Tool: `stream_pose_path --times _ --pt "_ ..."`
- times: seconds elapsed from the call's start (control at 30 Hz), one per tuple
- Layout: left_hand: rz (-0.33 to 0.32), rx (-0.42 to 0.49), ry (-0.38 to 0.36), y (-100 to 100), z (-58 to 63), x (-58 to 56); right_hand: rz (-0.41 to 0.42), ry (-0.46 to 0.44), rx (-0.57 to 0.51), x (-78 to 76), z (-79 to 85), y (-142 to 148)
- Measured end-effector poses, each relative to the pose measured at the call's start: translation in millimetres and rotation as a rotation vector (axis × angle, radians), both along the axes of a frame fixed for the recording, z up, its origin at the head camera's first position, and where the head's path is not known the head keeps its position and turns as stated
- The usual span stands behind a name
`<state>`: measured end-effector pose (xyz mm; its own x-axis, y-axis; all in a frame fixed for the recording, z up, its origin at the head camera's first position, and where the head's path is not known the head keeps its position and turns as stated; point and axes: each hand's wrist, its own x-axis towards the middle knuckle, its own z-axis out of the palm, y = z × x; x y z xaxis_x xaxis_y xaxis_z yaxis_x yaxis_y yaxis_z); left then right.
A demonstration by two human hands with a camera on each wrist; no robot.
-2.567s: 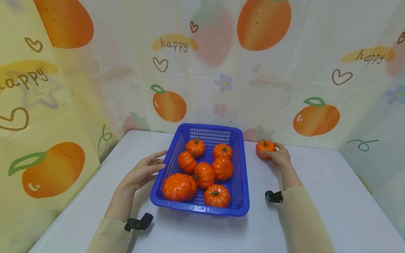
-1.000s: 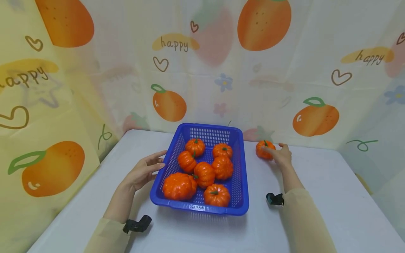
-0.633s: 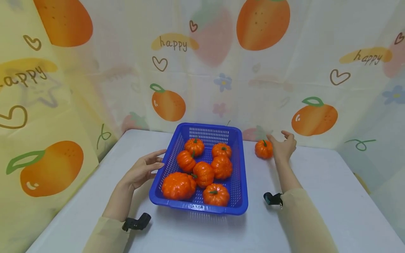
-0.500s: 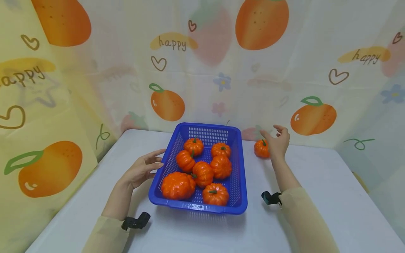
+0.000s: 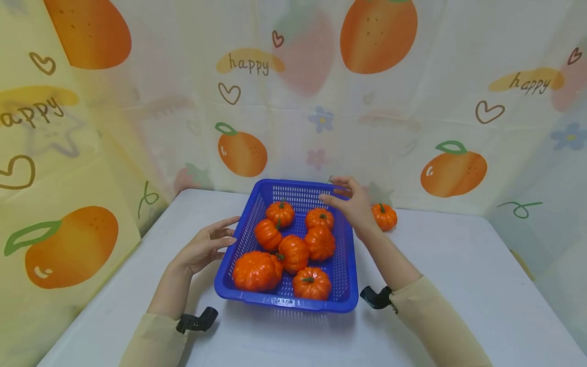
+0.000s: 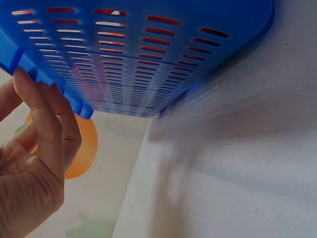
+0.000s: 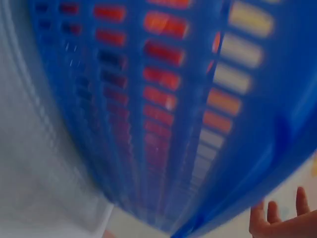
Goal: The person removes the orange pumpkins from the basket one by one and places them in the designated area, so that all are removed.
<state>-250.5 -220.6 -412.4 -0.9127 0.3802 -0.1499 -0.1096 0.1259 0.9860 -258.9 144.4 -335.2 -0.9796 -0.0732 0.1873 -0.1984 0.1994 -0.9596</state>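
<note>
A blue plastic basket [image 5: 286,304] holds several small orange pumpkins [image 5: 293,253] with green stems. At its left rim rests my left hand [image 5: 206,247], fingers and thumb spread and loosely bent. In the left wrist view the fingertips of that left hand [image 6: 39,148] meet the underside of the rim. My right hand [image 5: 353,206] hovers over the basket's far right corner, thumb and fingers apart, with nothing between them. Just beyond the right wrist one more orange pumpkin [image 5: 384,217] sits on the table, partly covered by the hand. The right wrist view is mostly filled by the basket's slotted side [image 7: 158,114].
A white-covered table [image 5: 458,285] carries the basket. Behind and to the left hangs a cloth [image 5: 293,127] printed with oranges, hearts and "happy" lettering. Black wrist cameras [image 5: 197,320] stick out from both sleeves.
My right hand has let go of the pumpkin outside the basket, lifted, and swung left over the basket's far right corner. The pumpkin stays on the table; my left hand keeps its place.
</note>
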Motion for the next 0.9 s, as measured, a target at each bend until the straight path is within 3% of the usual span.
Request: stream_pose_path --times 0.13,0.27,0.63,0.9 --pt "-0.005 -0.001 0.001 -0.3 0.1 0.7 0.178 -0.056 0.073 13.4 4.1 -20.7" --pt "-0.013 0.005 0.006 -0.6 -0.5 0.0 0.293 -0.101 0.090 21.2 4.6 -37.2" --pt "-0.011 0.013 0.002 0.1 -1.5 0.5 0.476 -0.193 0.111 29.1 -8.2 -66.2" --pt "0.002 0.002 -0.002 0.8 -1.3 0.9 0.615 -0.209 0.208 41.1 -17.7 -84.6"
